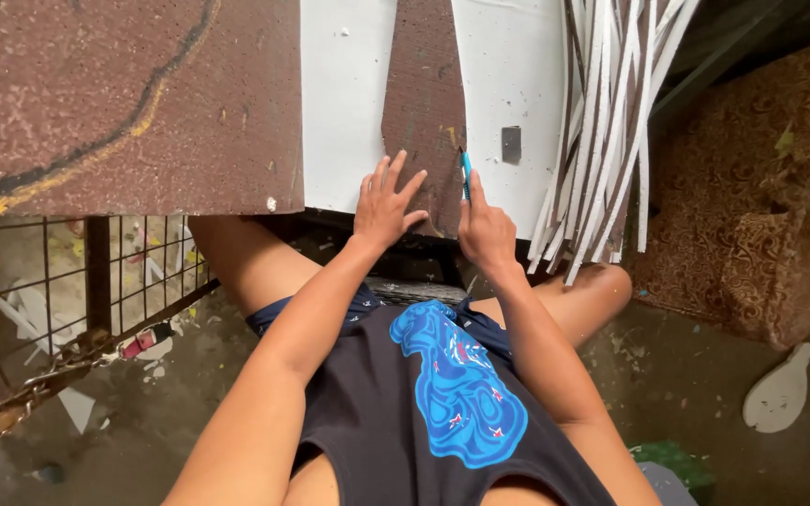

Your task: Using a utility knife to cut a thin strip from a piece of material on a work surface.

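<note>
A brown, tapered template piece (424, 94) lies on a white sheet (344, 103) at the table's near edge. My left hand (384, 201) presses flat on the template's lower part, fingers spread. My right hand (485, 230) grips a blue pen (466, 176) upright, its tip touching the template's right edge on the white sheet.
A brown board with a dark and yellow curved line (124, 103) covers the left of the table. A bundle of white cut strips (602, 131) hangs over the edge at right. A small grey metal piece (511, 144) lies on the sheet. A wire grid (77, 281) stands at left, a patterned brown cushion (761, 206) at right.
</note>
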